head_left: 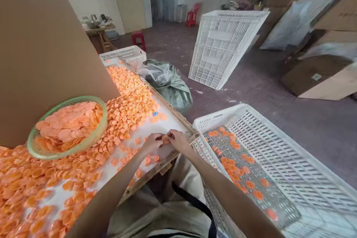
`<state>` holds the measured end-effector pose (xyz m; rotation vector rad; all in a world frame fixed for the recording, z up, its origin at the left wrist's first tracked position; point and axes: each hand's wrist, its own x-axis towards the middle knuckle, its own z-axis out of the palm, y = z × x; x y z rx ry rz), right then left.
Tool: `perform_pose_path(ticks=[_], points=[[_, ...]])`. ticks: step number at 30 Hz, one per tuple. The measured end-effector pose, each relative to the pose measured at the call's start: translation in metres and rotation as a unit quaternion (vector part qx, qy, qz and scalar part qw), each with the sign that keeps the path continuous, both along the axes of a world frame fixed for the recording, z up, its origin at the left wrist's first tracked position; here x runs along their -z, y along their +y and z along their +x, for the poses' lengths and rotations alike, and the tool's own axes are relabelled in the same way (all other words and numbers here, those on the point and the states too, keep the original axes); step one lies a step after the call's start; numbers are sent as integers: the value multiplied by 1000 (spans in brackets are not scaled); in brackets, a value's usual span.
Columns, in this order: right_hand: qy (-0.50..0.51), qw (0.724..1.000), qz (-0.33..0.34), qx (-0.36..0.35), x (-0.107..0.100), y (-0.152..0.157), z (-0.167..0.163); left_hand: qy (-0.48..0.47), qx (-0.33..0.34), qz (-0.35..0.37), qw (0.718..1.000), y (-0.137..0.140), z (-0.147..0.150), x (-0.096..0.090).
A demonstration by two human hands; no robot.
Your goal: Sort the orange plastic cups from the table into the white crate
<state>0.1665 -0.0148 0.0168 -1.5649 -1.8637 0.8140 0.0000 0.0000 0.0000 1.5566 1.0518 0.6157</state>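
Note:
Both hands meet over the table's near right corner, around a small round orange plastic piece [165,139]. My left hand [153,143] pinches it from the left, and my right hand [178,140] grips its other side with bent fingers. Loose orange cup-like pieces [148,160] lie on the white tabletop [170,121] just below and left of my hands. A large heap of the same pieces [125,108] spreads along the table. On the heap sits a green-rimmed basket [103,119] filled with flat orange discs [69,121].
To my right, a white plastic crate [267,130] holds scattered orange pieces. Tall stacked white crates [217,44] stand on the floor beyond. A green sack [175,93] leans beside the table. A big cardboard sheet [50,52] rises at the left. Cardboard boxes [320,74] are at the far right.

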Motion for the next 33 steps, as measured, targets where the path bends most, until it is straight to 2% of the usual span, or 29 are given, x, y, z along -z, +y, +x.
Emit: perform_pose_path(ticks=[2, 4, 8, 12, 15, 17, 19, 26, 30, 33], points=[[15, 1000, -12, 13, -1, 0, -2, 36, -17, 34, 999, -1, 0, -3], [18, 999, -20, 18, -1, 2, -2, 54, -36, 40, 997, 0, 1, -3], [-8, 1000, -27, 3, 2, 8, -1, 37, -72, -26, 996, 4, 3, 3], [2, 998, -57, -4, -2, 13, -2, -5, -73, -67, 995, 7, 4, 2], [21, 989, -147, 7, -7, 17, -4, 12, -79, -89, 993, 8, 6, -7], [46, 971, -233, 3, -9, 20, -7, 44, -78, -99, 991, 10, 8, -15], [68, 955, -290, -4, -9, 25, -8, 70, -72, -112, 989, 13, 9, -20], [40, 933, -356, -29, 1, 48, -7, 71, -84, -220, 969, 30, 12, -21], [30, 926, -374, -45, -4, 49, -7, 77, -98, -236, 964, 29, 11, -23], [52, 925, -376, -24, -8, 41, -9, 79, -110, -220, 966, 21, 11, -25]])
